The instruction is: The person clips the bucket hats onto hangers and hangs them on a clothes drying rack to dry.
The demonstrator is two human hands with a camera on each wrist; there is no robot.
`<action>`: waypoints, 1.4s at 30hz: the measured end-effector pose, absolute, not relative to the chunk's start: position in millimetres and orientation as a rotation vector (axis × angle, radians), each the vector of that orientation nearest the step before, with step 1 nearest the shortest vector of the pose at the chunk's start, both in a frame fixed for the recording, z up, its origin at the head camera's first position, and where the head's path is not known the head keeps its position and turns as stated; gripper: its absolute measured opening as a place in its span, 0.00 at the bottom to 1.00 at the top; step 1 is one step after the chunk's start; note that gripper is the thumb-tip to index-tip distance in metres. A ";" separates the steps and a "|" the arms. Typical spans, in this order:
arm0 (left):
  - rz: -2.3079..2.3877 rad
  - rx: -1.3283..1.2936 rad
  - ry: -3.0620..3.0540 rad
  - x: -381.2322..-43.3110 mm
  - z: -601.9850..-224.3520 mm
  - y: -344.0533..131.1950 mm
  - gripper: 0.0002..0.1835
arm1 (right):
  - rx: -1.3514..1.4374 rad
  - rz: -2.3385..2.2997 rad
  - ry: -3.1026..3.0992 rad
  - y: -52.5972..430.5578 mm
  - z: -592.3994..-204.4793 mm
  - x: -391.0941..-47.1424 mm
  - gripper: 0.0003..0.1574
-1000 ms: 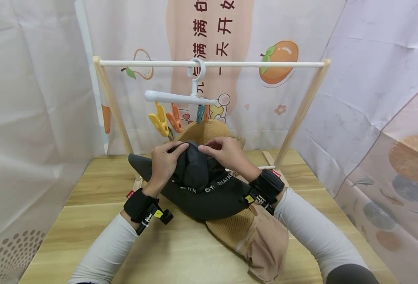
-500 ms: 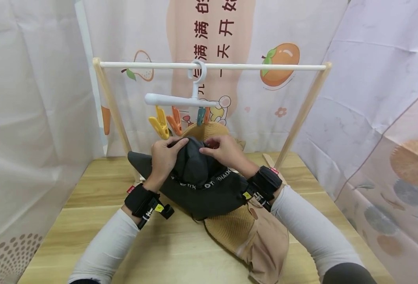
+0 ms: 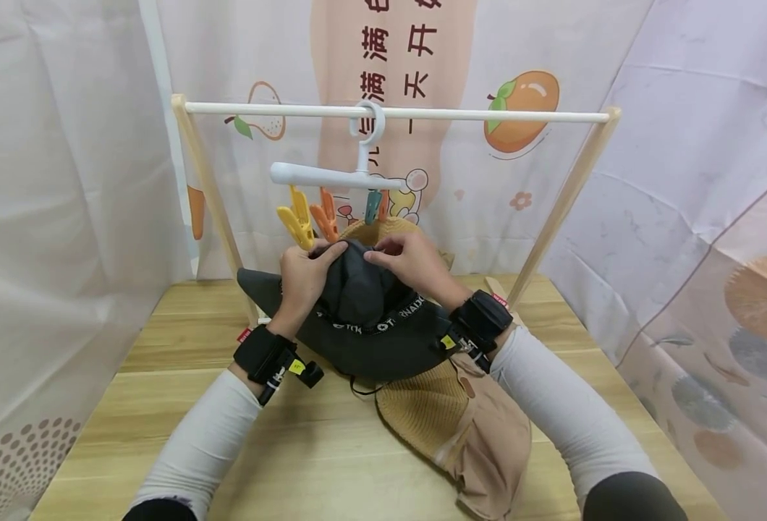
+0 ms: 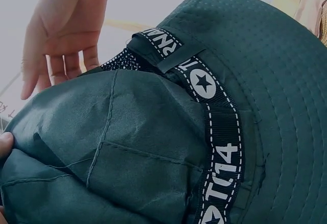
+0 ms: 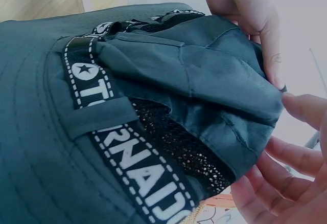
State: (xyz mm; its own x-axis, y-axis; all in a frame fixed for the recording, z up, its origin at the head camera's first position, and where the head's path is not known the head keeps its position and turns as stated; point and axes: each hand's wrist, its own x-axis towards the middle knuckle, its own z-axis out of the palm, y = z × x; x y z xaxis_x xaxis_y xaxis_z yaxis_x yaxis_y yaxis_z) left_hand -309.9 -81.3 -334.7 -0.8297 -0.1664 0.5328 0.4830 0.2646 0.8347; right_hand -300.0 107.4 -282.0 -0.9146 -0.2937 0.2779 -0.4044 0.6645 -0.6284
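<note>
A dark bucket hat (image 3: 383, 347) is held with its inside facing me; a lettered sweatband (image 4: 223, 170) runs round the crown's base. My left hand (image 3: 302, 286) pinches the crown's top edge at its left side. My right hand (image 3: 416, 268) holds that edge on the right, thumb in front and fingers partly behind, seen also in the right wrist view. Just beyond the hands, a yellow clothespin (image 3: 297, 221), an orange clothespin (image 3: 325, 215) and a teal clothespin (image 3: 373, 206) hang from a pale hanger (image 3: 331, 176).
The hanger hooks over the white rod (image 3: 488, 114) of a wooden rack. A tan hat (image 3: 432, 412) with a ribbed part and brown cloth lies on the table (image 3: 305, 463), under the dark hat. Another ribbed tan piece (image 3: 390, 228) shows behind the hands. Printed curtains surround the table.
Both hands have lifted the dark hat slightly toward the clothespins. More of the tan hat and a thin black cord below the brim now show. The hold on the crown looks the same.
</note>
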 end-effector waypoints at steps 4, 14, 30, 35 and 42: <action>-1.637 -0.274 -1.992 -314.6 -334.5 -80.3 0.18 | 0.603 1.075 -2.697 105.2 -277.6 -306.3 0.18; -1.667 -0.217 -2.018 -323.2 -339.0 -77.8 0.22 | 0.528 1.010 -2.736 105.2 -275.6 -315.7 0.20; -1.619 -0.235 -2.047 -338.4 -344.6 -74.7 0.19 | 0.443 1.164 -2.600 105.6 -276.0 -336.9 0.18; -1.618 -0.237 -2.019 -331.2 -342.2 -72.1 0.19 | 0.390 1.191 -2.588 104.9 -279.5 -342.0 0.20; -1.692 -0.287 -1.977 -344.8 -348.6 -72.1 0.15 | 0.302 1.233 -2.596 102.1 -275.8 -355.2 0.28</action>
State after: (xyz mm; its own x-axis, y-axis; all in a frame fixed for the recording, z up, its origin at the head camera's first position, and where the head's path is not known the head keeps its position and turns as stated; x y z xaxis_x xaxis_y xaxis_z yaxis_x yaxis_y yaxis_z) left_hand -344.8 -72.1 -348.6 -0.8436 -0.1686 0.5098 0.4777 0.1977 0.8560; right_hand -355.2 102.1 -275.8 -0.9470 -0.0788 0.3115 -0.2912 0.6204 -0.7282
